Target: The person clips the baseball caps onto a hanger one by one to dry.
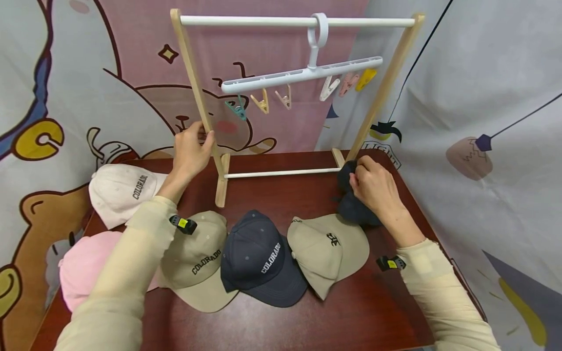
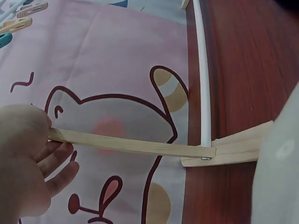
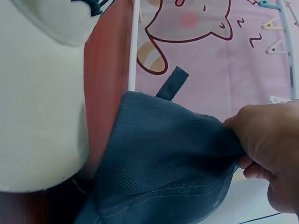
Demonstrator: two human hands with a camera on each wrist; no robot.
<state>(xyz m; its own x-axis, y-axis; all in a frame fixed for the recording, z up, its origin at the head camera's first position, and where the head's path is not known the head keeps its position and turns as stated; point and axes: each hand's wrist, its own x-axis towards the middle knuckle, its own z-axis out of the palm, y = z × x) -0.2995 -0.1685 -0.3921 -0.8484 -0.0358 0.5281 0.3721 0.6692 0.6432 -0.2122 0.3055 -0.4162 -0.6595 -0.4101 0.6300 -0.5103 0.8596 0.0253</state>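
Note:
My left hand (image 1: 190, 151) grips the left wooden post (image 2: 131, 143) of a small rack, thumb on one side and fingers on the other. On the right, my right hand (image 1: 375, 185) pinches the fabric of a dark baseball cap (image 3: 168, 154), held near the foot of the right post. A strap end of that cap sticks out in the right wrist view. From the rack's white top bar (image 1: 250, 21) hangs a white hanger (image 1: 303, 74), tilted, with several colored clips such as a teal clip (image 1: 239, 111) and a yellow clip (image 1: 366, 79).
On the dark red table (image 1: 281, 326) lie a navy cap (image 1: 250, 258), a khaki cap (image 1: 195, 258), a beige cap (image 1: 313, 243) with a black logo, a pink cap (image 1: 88, 258) and an off-white cap (image 1: 118, 190). A cartoon-printed curtain (image 1: 483, 97) hangs behind.

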